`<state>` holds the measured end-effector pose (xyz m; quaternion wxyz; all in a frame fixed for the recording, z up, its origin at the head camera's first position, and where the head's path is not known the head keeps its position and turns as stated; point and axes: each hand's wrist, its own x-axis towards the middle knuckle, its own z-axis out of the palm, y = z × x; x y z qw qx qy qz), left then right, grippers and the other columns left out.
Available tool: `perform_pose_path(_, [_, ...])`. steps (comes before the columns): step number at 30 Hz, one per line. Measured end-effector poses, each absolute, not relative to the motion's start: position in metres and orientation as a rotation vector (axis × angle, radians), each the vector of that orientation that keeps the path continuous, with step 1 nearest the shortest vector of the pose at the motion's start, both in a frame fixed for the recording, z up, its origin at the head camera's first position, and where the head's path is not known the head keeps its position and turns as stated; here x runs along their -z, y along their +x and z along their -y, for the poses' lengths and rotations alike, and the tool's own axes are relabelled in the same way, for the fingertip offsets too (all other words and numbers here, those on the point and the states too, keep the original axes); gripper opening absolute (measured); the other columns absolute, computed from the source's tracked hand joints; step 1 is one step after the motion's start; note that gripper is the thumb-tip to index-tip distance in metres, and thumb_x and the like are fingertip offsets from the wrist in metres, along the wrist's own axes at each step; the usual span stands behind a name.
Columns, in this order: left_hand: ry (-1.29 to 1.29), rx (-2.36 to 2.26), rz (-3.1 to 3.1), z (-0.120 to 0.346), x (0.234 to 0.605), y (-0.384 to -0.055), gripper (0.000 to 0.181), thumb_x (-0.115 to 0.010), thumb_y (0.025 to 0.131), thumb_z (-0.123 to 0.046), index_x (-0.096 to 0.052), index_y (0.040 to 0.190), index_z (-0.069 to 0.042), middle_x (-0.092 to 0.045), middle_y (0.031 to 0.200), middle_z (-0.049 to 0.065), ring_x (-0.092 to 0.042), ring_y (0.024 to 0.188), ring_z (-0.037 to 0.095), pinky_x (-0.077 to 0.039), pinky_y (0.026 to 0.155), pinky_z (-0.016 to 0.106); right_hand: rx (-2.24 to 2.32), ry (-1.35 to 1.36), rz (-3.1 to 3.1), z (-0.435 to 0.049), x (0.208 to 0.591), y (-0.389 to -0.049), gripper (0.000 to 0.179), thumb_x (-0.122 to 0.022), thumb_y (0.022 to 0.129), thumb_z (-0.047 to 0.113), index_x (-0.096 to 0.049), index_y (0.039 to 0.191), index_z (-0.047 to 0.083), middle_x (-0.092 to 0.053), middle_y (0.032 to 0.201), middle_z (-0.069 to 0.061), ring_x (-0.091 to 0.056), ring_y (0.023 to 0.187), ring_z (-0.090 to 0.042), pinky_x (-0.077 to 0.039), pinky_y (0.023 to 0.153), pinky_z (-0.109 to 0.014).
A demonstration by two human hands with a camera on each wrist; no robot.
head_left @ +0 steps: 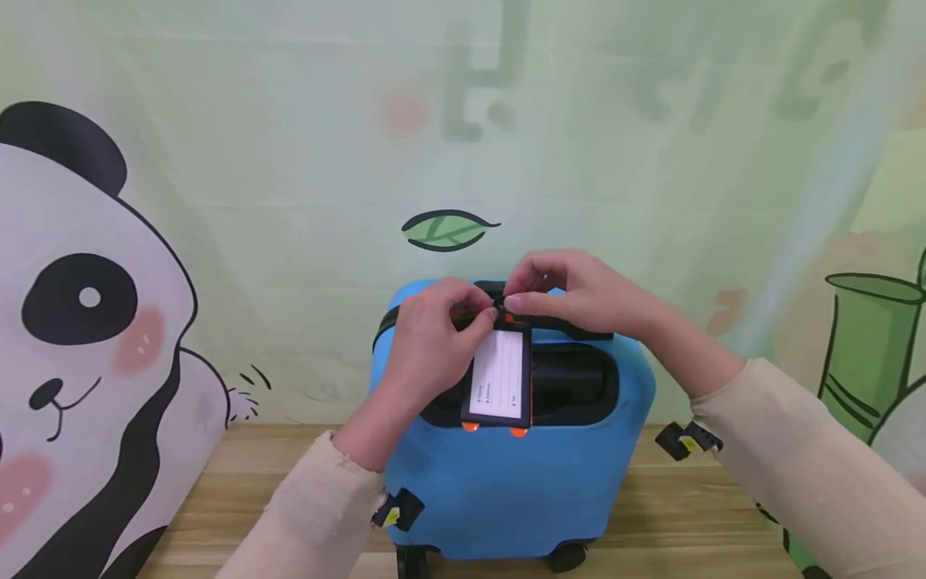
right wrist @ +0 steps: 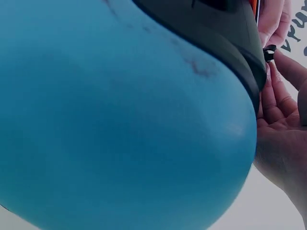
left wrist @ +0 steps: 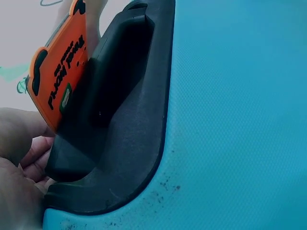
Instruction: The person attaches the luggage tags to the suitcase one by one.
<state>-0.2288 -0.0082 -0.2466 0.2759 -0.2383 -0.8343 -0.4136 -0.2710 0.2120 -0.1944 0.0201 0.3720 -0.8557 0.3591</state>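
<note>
A blue suitcase (head_left: 506, 490) stands upright with a black handle (head_left: 589, 330) on top. A luggage tag (head_left: 499, 374) hangs against its recessed black panel, a lined white card in a black frame facing up. Its orange back (left wrist: 62, 72) with black lettering shows in the left wrist view. My left hand (head_left: 440, 334) pinches the black strap at the tag's top between thumb and forefinger. Just across from it, my right hand (head_left: 582, 289) pinches the strap's end (right wrist: 269, 51), a small black piece in the right wrist view. Fingers partly hide the strap's path around the handle.
The suitcase stands on a wood-grain surface (head_left: 275, 482) on black wheels (head_left: 566, 556). Close behind it is a pale green printed backdrop (head_left: 311, 161) with a panda (head_left: 79, 322) at left and bamboo (head_left: 871, 354) at right.
</note>
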Motion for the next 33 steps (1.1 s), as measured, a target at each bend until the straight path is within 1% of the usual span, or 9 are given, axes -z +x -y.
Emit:
perform_pose_path(3, [-0.633, 1.118, 2.249, 0.009, 0.247, -0.228, 0.006, -0.076, 0.098, -0.009, -0.079, 0.102, -0.006, -0.077, 0.099, 0.008, -0.071, 0.091, 0.023, -0.061, 0.084, 0.038, -1.115, 1.172, 2.68, -0.211, 0.192, -0.273, 0.012, -0.074, 0.101, 0.014, -0.074, 0.11, 0.007, -0.075, 0.101, -0.005, -0.067, 0.096, -0.024, -0.057, 0.092, -0.038])
perform_pose_path(6, [-0.627, 1.124, 2.254, 0.009, 0.247, -0.228, 0.006, -0.077, 0.098, -0.01, -0.08, 0.102, -0.005, -0.077, 0.1, 0.008, -0.071, 0.092, 0.023, -0.061, 0.085, 0.038, -1.084, 1.183, 2.662, -0.21, 0.192, -0.274, 0.011, -0.075, 0.101, 0.013, -0.074, 0.109, 0.006, -0.075, 0.099, -0.004, -0.068, 0.094, -0.023, -0.057, 0.09, -0.036])
perform_pose_path(13, [-0.62, 1.125, 2.252, 0.009, 0.247, -0.23, 0.006, -0.077, 0.098, -0.009, -0.08, 0.101, -0.005, -0.077, 0.098, 0.008, -0.07, 0.09, 0.024, -0.061, 0.084, 0.039, -0.915, 1.192, 2.553, -0.206, 0.196, -0.273, 0.006, -0.075, 0.101, 0.012, -0.074, 0.104, 0.006, -0.073, 0.092, -0.001, -0.065, 0.087, -0.017, -0.055, 0.086, -0.036])
perform_pose_path(18, [-0.62, 1.142, 2.251, 0.008, 0.248, -0.23, 0.006, -0.077, 0.098, -0.01, -0.08, 0.101, -0.005, -0.077, 0.098, 0.008, -0.069, 0.089, 0.023, -0.06, 0.083, 0.039, -0.836, 1.211, 2.454, -0.205, 0.202, -0.268, 0.006, -0.076, 0.1, 0.01, -0.074, 0.104, 0.006, -0.072, 0.093, 0.001, -0.065, 0.085, -0.014, -0.055, 0.082, -0.033])
perform_pose_path(22, [-0.627, 1.156, 2.249, 0.008, 0.248, -0.23, 0.007, -0.077, 0.098, -0.011, -0.08, 0.101, -0.005, -0.077, 0.098, 0.008, -0.069, 0.089, 0.023, -0.06, 0.083, 0.039, -0.806, 1.219, 2.383, -0.207, 0.207, -0.265, 0.009, -0.079, 0.096, 0.007, -0.074, 0.104, 0.005, -0.074, 0.096, -0.001, -0.067, 0.086, -0.014, -0.057, 0.082, -0.032])
perform_pose_path(30, [-0.623, 1.148, 2.256, 0.008, 0.247, -0.229, 0.006, -0.076, 0.099, -0.011, -0.079, 0.099, -0.006, -0.076, 0.097, 0.007, -0.068, 0.087, 0.023, -0.059, 0.081, 0.039, -0.643, 1.233, 2.244, -0.203, 0.215, -0.265, 0.007, -0.078, 0.096, 0.002, -0.073, 0.101, 0.002, -0.075, 0.095, -0.008, -0.069, 0.086, -0.019, -0.06, 0.08, -0.039])
perform_pose_path(33, [-0.624, 1.146, 2.256, 0.009, 0.246, -0.228, 0.006, -0.076, 0.099, -0.011, -0.079, 0.099, -0.006, -0.076, 0.096, 0.007, -0.067, 0.086, 0.023, -0.058, 0.08, 0.039, -0.617, 1.218, 2.224, -0.203, 0.217, -0.264, 0.008, -0.079, 0.095, 0.002, -0.073, 0.101, 0.001, -0.075, 0.095, -0.009, -0.069, 0.085, -0.02, -0.061, 0.079, -0.04])
